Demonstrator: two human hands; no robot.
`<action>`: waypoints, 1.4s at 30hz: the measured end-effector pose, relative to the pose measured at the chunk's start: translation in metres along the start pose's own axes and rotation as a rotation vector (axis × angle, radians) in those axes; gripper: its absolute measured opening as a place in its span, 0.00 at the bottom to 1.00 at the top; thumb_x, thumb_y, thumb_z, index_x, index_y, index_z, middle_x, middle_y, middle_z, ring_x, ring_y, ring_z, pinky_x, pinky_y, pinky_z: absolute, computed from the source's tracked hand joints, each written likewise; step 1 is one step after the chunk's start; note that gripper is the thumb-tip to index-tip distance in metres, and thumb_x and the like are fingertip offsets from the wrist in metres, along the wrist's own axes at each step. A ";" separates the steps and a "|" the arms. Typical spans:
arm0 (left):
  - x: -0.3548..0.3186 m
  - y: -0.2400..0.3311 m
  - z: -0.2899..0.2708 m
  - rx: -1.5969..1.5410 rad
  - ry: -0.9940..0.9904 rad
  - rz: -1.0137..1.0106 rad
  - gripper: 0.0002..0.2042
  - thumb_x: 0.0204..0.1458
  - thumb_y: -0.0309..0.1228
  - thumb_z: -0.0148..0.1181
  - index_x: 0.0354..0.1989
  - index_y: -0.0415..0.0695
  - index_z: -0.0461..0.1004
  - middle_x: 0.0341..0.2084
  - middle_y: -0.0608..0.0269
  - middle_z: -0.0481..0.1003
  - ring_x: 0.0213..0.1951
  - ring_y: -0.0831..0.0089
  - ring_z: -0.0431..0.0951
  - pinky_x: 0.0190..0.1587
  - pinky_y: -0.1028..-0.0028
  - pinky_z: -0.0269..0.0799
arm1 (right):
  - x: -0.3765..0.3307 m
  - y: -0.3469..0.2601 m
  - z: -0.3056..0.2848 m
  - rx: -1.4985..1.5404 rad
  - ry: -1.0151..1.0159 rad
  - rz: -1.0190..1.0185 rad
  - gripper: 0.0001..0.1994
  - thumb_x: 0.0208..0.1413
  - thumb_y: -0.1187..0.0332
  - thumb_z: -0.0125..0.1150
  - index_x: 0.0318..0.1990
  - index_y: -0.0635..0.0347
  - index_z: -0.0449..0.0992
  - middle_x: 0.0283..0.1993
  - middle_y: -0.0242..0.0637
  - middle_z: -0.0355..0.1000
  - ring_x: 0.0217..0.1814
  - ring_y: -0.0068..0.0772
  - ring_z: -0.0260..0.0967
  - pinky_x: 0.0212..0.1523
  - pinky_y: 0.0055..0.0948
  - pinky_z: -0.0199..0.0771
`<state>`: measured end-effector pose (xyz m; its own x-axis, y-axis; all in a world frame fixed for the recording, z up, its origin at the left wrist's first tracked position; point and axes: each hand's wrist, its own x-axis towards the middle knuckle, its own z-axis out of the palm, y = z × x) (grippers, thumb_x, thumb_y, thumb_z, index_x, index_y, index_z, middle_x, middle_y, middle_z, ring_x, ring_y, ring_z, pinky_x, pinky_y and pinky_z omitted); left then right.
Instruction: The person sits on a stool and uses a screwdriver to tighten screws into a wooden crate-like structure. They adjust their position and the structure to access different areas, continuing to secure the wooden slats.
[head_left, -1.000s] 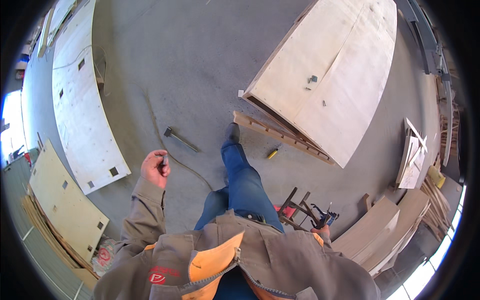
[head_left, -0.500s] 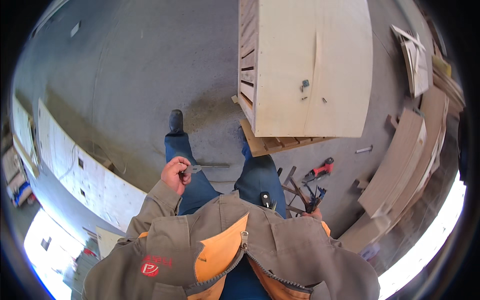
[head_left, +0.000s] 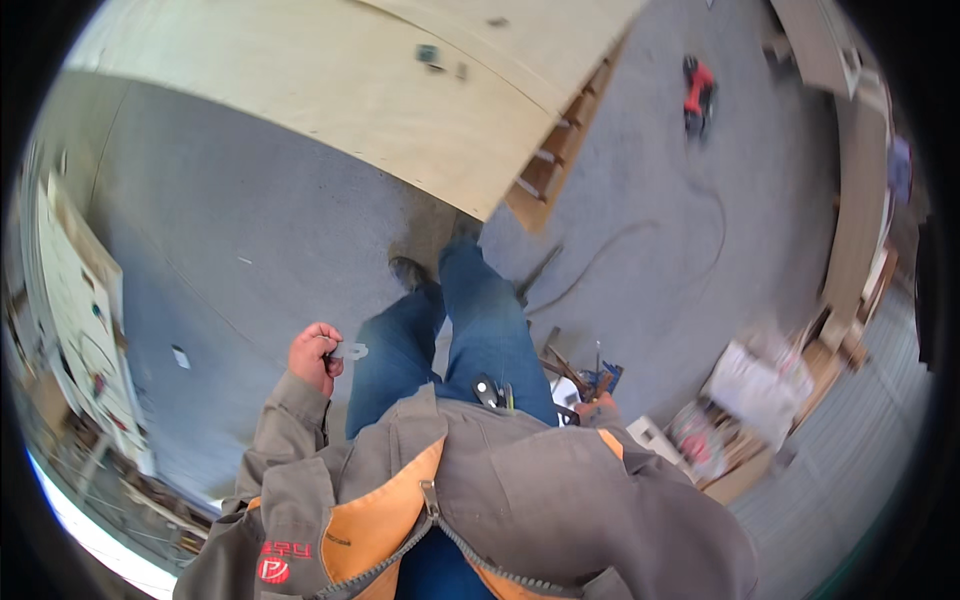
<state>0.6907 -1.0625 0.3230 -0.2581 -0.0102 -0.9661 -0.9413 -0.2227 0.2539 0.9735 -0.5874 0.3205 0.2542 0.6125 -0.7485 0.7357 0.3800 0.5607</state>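
Observation:
My left hand (head_left: 316,357) is closed in a pinch around a small flat grey metal piece (head_left: 351,350) with a notched end, held out beside my left thigh. Low at my right side, my right hand (head_left: 597,406) grips a bundle of tools (head_left: 603,382), with dark handles, blue parts and a thin metal shaft sticking up. My fingers there are partly hidden. A black-cased tool (head_left: 487,390) is tucked at my waist.
Ahead stands a large pale wooden panel (head_left: 330,95) on a slatted frame (head_left: 560,145), small hardware (head_left: 428,55) on top. A red power tool (head_left: 698,95) and a hose (head_left: 610,255) lie on the floor. A white bag (head_left: 755,390) and boards (head_left: 850,210) are at right, a white panel (head_left: 90,320) at left.
My view and body have turned rightward, so the panel now reaches across the upper left. Both hands keep their things; the tool bundle has moved along with my right hand.

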 end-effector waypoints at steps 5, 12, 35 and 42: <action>0.044 0.031 0.055 0.513 -0.175 -0.108 0.04 0.43 0.21 0.49 0.26 0.43 0.71 0.17 0.68 0.67 0.14 0.80 0.61 0.15 0.80 0.53 | -0.005 0.006 0.143 0.282 -0.237 0.067 0.31 0.41 0.62 0.73 0.53 0.65 0.70 0.49 0.48 0.76 0.53 0.47 0.74 0.55 0.35 0.72; 0.182 0.033 0.115 1.035 -0.303 -0.169 0.05 0.46 0.22 0.51 0.30 0.41 0.72 0.18 0.67 0.66 0.16 0.81 0.60 0.17 0.79 0.53 | -0.023 -0.082 0.307 0.835 -0.292 0.183 0.30 0.40 0.62 0.73 0.52 0.64 0.71 0.47 0.50 0.76 0.50 0.48 0.75 0.54 0.36 0.73; 0.357 -0.034 0.049 1.889 -0.474 -0.044 0.19 0.46 0.23 0.52 0.50 0.40 0.74 0.29 0.50 0.76 0.28 0.63 0.77 0.31 0.67 0.73 | -0.001 -0.342 0.452 1.033 -0.554 0.319 0.21 0.45 0.58 0.67 0.42 0.65 0.75 0.36 0.48 0.76 0.41 0.46 0.75 0.43 0.41 0.74; 0.396 -0.094 0.003 2.393 -0.550 0.107 0.30 0.47 0.30 0.54 0.63 0.41 0.64 0.46 0.41 0.75 0.49 0.47 0.75 0.55 0.60 0.69 | 0.046 -0.353 0.438 1.024 -0.537 0.248 0.19 0.46 0.59 0.67 0.40 0.65 0.75 0.33 0.47 0.76 0.38 0.45 0.74 0.40 0.41 0.73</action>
<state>0.6760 -1.0431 -0.0832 0.0568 0.2816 -0.9578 0.6227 0.7399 0.2545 1.0004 -0.9966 -0.0671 0.5128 0.1287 -0.8488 0.7272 -0.5907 0.3497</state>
